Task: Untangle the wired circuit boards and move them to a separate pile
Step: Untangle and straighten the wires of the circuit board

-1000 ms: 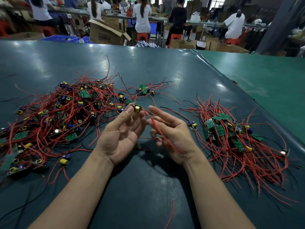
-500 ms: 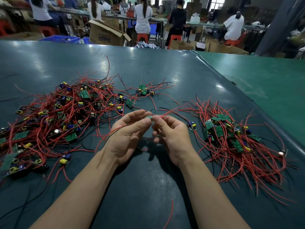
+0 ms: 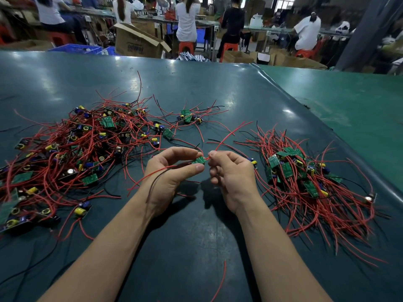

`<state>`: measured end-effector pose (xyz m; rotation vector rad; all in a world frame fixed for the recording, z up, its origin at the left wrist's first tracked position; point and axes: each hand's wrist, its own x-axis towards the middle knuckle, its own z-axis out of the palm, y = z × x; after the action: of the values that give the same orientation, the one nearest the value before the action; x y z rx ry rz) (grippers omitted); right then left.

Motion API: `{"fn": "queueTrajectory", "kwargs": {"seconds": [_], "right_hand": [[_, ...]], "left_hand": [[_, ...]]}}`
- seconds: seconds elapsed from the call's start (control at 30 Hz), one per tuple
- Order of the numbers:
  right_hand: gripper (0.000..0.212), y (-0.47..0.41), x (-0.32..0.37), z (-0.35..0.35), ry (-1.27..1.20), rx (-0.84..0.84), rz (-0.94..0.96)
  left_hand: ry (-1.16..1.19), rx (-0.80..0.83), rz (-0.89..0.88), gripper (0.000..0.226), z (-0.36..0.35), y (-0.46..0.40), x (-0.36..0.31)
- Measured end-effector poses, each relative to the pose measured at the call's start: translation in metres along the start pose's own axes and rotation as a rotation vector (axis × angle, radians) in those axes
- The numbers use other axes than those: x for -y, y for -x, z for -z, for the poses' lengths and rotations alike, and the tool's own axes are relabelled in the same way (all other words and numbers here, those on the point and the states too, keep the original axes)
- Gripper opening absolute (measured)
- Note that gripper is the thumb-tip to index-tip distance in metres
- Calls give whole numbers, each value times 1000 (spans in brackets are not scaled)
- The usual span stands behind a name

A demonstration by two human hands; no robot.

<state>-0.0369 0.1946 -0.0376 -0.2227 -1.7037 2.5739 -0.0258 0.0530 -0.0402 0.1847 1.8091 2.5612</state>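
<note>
I see left hand (image 3: 172, 171) pinching small green board (image 3: 198, 160) between thumb and forefinger, above table (image 3: 196, 236), between both piles. Right hand (image 3: 229, 171) just right of board, fingers curled, nipping its red wire (image 3: 226, 137). Tangled pile (image 3: 72, 149) left of board; sorted pile (image 3: 305, 177) right of board.

Pretty typical workshop floor back there. Dark teal work table (image 3: 196, 83) with glare spots from overhead lights, a lighter green table (image 3: 349, 101) butted up on the right. Behind it: an open cardboard box (image 3: 135, 43), blue plastic crates (image 3: 76, 49), red stools (image 3: 186, 46), and people seated at a long bench (image 3: 152, 15). Bright window (image 3: 285, 0) far back.
</note>
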Motion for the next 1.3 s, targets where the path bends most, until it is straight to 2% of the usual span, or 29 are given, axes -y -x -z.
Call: {"fn": "queueTrajectory", "kwargs": {"seconds": [0.1,0.2,0.3,0.4,0.47,0.5,0.6,0.67,0.7,0.77,0.87,0.97,1.1,1.3], "right_hand": [[24,-1,2,-1,-52,-68,58],[24,-5,6,3,-189,-242,142],[24,-8,10,9,-236,-477,291],[20,-6,11,12,-255,-569,369],[16,-4,11,11,-260,-538,333],[15,-3,9,8,-212,-465,294],[6,9,-3,-7,78,-21,134],[15,16,-16,-15,249,255,138],[18,18,-21,-16,321,327,193],[17,22,-26,-17,447,339,330],[17,23,-26,-16,599,231,492],[27,22,-23,-14,763,131,691],[39,20,-19,-13,792,29,764],[61,24,-18,-15,759,-9,785]], "left_hand": [[37,3,-20,24,-2,-1,-2],[74,28,-14,30,-1,-1,-5],[245,17,21,29,1,-1,-9],[456,-53,51,21,7,-4,-14],[530,-103,41,18,11,-7,-15],[524,-116,42,15,12,-6,-15],[384,-96,72,14,7,-5,-11],[265,-93,84,26,3,-4,-8],[215,-119,78,31,2,-4,-7],[103,-187,37,36,2,-4,-6],[-15,-208,-25,31,0,-4,-5],[-94,-198,-71,33,-2,-3,-4],[-5,-184,-96,33,1,-7,-5],[256,-293,-87,31,8,-10,-11]]}}
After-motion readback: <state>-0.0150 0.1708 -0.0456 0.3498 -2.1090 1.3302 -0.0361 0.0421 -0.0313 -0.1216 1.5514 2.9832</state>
